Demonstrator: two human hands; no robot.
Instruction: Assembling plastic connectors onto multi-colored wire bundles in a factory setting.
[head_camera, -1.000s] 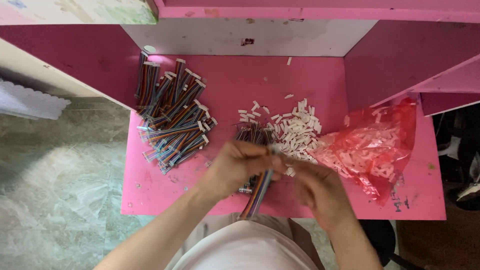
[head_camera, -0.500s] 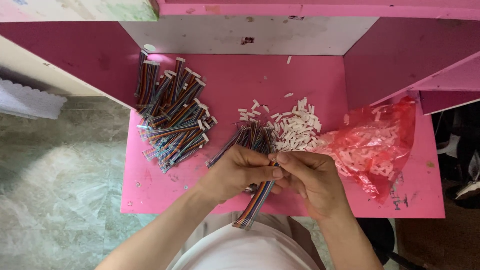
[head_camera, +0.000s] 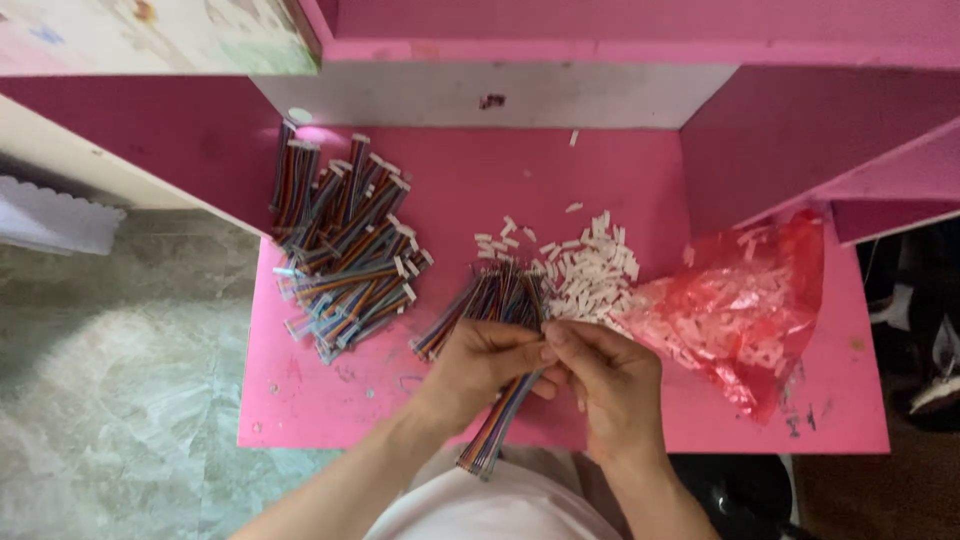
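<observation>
Room: we see a pale mottled stone floor (head_camera: 110, 400) on the left, pink panels (head_camera: 800, 130) rising behind and to the right, and a white back strip (head_camera: 480, 95) between them.
Surface: a pink table top (head_camera: 480, 190), scuffed, with dark marks near its front right corner.
Container: a red see-through plastic bag (head_camera: 745, 310) lies open on the right part of the table, crumpled, with small white connector housings inside; we cannot count them.
Largest pile: finished rainbow ribbon cables (head_camera: 340, 255), heaped crosswise at the left rear.
Smaller pile: loose white housings (head_camera: 585, 270) spilled at the bag's mouth.
Bundle: bare ribbon cables (head_camera: 490, 300), just ahead of the hands.
Left hand (head_camera: 485, 365): we note it curled around one rainbow cable (head_camera: 500, 430), which trails toward the body.
Right hand (head_camera: 610, 380): fingertips pinched together at the cable's upper end, touching the left thumb.
</observation>
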